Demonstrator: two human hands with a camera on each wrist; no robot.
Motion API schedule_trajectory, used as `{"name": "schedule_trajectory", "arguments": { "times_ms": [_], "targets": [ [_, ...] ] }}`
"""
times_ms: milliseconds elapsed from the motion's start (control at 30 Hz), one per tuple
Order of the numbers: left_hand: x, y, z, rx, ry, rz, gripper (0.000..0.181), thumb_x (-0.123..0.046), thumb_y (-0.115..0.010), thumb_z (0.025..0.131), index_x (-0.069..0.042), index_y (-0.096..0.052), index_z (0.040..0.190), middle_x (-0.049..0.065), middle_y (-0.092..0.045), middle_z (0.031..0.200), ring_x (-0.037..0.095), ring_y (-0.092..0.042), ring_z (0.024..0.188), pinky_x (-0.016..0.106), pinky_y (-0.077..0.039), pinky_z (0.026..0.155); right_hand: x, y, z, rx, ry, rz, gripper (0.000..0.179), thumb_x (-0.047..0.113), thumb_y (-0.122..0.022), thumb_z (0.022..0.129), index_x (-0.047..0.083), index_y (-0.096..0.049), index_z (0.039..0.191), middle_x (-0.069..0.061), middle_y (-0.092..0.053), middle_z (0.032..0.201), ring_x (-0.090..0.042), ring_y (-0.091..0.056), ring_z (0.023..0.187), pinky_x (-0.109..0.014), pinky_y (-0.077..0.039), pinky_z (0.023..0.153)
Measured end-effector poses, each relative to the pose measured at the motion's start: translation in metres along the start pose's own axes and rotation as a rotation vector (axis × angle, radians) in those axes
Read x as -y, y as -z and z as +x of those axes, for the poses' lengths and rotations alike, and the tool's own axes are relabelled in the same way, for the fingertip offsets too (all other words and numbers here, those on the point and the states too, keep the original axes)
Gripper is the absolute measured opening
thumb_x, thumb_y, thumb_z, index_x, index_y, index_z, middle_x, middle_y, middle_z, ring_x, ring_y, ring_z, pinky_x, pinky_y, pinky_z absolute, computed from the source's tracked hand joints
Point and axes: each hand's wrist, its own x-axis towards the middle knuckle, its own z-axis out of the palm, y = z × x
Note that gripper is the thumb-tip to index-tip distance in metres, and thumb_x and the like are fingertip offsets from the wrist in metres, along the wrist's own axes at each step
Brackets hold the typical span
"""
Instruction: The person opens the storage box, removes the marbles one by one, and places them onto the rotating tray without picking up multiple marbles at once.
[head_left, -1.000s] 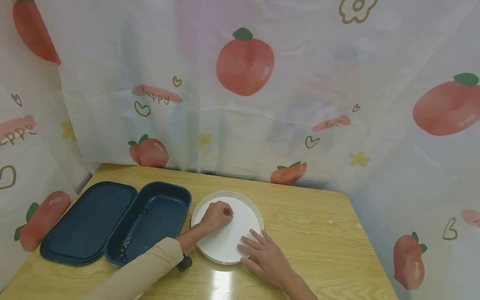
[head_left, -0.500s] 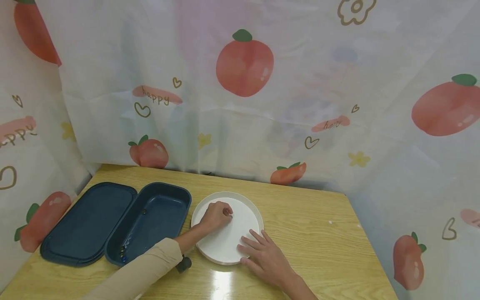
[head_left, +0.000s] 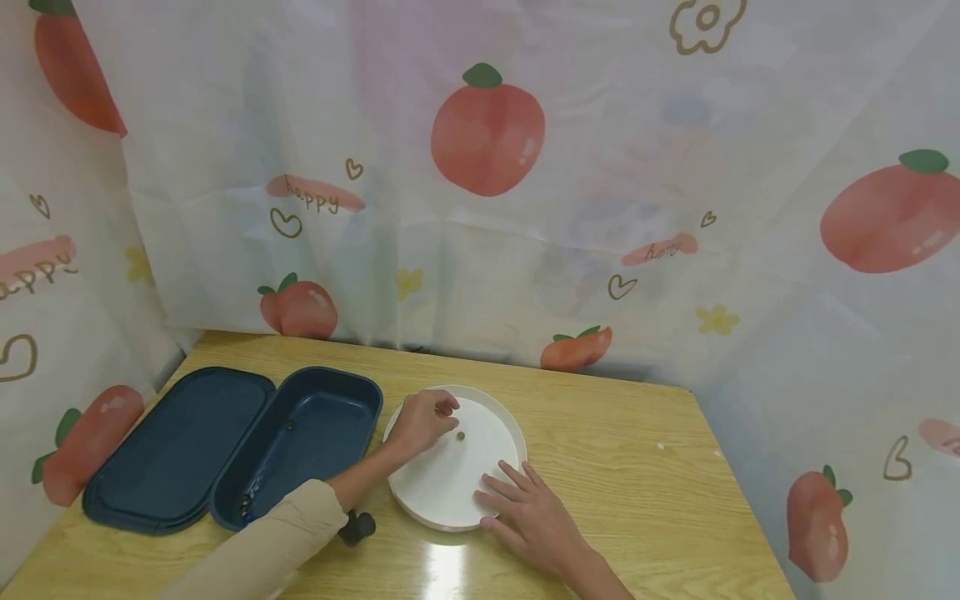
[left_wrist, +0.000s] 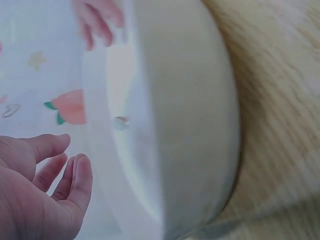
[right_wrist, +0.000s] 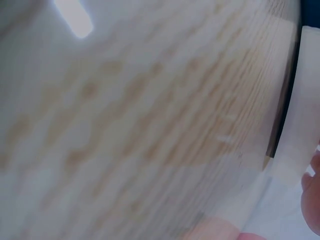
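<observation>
A small marble (head_left: 460, 436) lies on the white round plate (head_left: 442, 500) with a raised rim. Just left of it, over the plate, is my left hand (head_left: 422, 423), its thumb and fingertips parted with nothing between them. In the left wrist view the same marble (left_wrist: 121, 123) sits beyond the fingertips of the left hand (left_wrist: 47, 185), inside the plate's wall (left_wrist: 195, 115). My right hand (head_left: 534, 517) is spread at the plate's near right rim, fingers extended over it. The right wrist view catches only fingertips (right_wrist: 312, 200) beside the rim.
Left of the plate stands a deep dark blue tray (head_left: 330, 433) with several small marbles (head_left: 245, 503) in its near corner and one more marble (head_left: 289, 424) farther back. A flat dark blue lid (head_left: 180, 450) lies beside it. Fruit-print curtains (head_left: 487, 250) surround the wooden table (head_left: 615, 467).
My left hand has parted its fingers and drawn back a little to the left, leaving the marble in sight on the plate. The right hand has stayed in place.
</observation>
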Motion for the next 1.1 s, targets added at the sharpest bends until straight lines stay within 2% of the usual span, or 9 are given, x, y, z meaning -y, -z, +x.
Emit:
{"name": "schedule_trajectory", "arguments": {
  "times_ms": [200,433,567,667,800,1000,1100],
  "targets": [
    [-0.015,0.021,-0.008,-0.012,0.011,-0.071,0.013,-0.003,-0.077,0.085,-0.004,-0.074,0.098,0.003,-0.071,0.09,0.021,-0.068,0.085,0.035,-0.057,0.077,-0.001,-0.001,0.0,-0.013,0.013,-0.005,0.035,0.044,-0.059,0.099,0.025,-0.071,0.126,0.005,-0.062,0.135,-0.026,-0.046,0.136,-0.056,-0.034,0.109],
    [-0.024,0.042,-0.028,0.036,-0.09,-0.111,0.019,-0.003,-0.075,0.087,-0.006,-0.073,0.106,0.005,-0.071,0.099,0.02,-0.07,0.088,0.032,-0.057,0.077,-0.001,-0.002,0.0,-0.016,0.018,-0.009,0.035,0.044,-0.058,0.099,0.025,-0.071,0.127,0.005,-0.062,0.135,-0.026,-0.047,0.135,-0.057,-0.034,0.109],
    [-0.024,0.057,-0.04,0.075,-0.112,-0.129,0.021,-0.007,-0.074,0.089,-0.005,-0.072,0.11,0.006,-0.071,0.103,0.021,-0.07,0.092,0.03,-0.056,0.078,-0.001,-0.002,0.0,-0.021,0.023,-0.012,0.035,0.043,-0.059,0.099,0.024,-0.071,0.126,0.004,-0.063,0.134,-0.028,-0.048,0.134,-0.057,-0.034,0.108],
    [-0.018,0.068,-0.046,0.112,-0.119,-0.145,0.024,-0.007,-0.073,0.09,-0.004,-0.071,0.114,0.008,-0.07,0.107,0.024,-0.068,0.098,0.03,-0.056,0.082,-0.001,-0.001,0.0,-0.024,0.025,-0.015,0.035,0.042,-0.059,0.099,0.024,-0.071,0.126,0.004,-0.063,0.134,-0.028,-0.048,0.134,-0.056,-0.034,0.109],
    [-0.001,0.082,-0.052,0.146,-0.102,-0.137,0.026,-0.01,-0.072,0.092,-0.004,-0.069,0.118,0.01,-0.069,0.113,0.028,-0.065,0.106,0.032,-0.054,0.087,0.0,-0.001,0.0,-0.034,0.031,-0.016,0.035,0.042,-0.059,0.099,0.023,-0.071,0.126,0.003,-0.063,0.134,-0.028,-0.049,0.134,-0.056,-0.034,0.109],
    [0.025,0.107,-0.065,0.151,-0.066,-0.074,0.029,-0.016,-0.072,0.093,-0.006,-0.068,0.121,0.011,-0.068,0.117,0.027,-0.065,0.108,0.034,-0.054,0.088,-0.001,-0.001,-0.001,-0.04,0.036,-0.014,0.035,0.042,-0.058,0.1,0.023,-0.071,0.127,0.003,-0.063,0.134,-0.028,-0.048,0.134,-0.056,-0.034,0.108],
    [0.039,0.118,-0.073,0.161,-0.058,-0.061,0.032,-0.017,-0.072,0.094,-0.004,-0.067,0.123,0.012,-0.067,0.118,0.029,-0.065,0.107,0.033,-0.055,0.085,-0.001,-0.003,-0.001,-0.039,0.033,-0.02,0.035,0.042,-0.058,0.1,0.024,-0.071,0.127,0.003,-0.062,0.135,-0.027,-0.047,0.135,-0.055,-0.033,0.109]
  ]
}}
